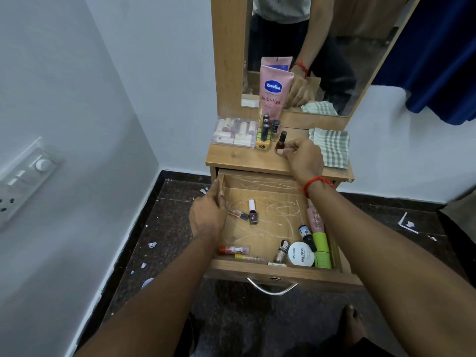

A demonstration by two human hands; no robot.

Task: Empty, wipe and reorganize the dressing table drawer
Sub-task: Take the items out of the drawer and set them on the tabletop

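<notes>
The wooden drawer (280,275) stands pulled out below the dressing table top (239,158). My left hand (207,215) rests on the drawer's left wall, its fingers curled over the edge. On the table top my right hand (304,157) pinches a dark red nail polish bottle (281,143) that stands upright. Inside the drawer lie two nail polish bottles (252,211) near my left hand, a red tube (233,249) at the front left, and at the right a white nail polish remover jar (301,253), green tubes (322,247) and a pink bottle (315,220).
A pink Vaseline tube (273,91), a clear box of lip balms (234,132), several small bottles (265,132) and a folded striped cloth (331,146) sit on the table top before the mirror (334,55). A white wall with a switch panel (23,176) stands left, a blue curtain (438,60) right.
</notes>
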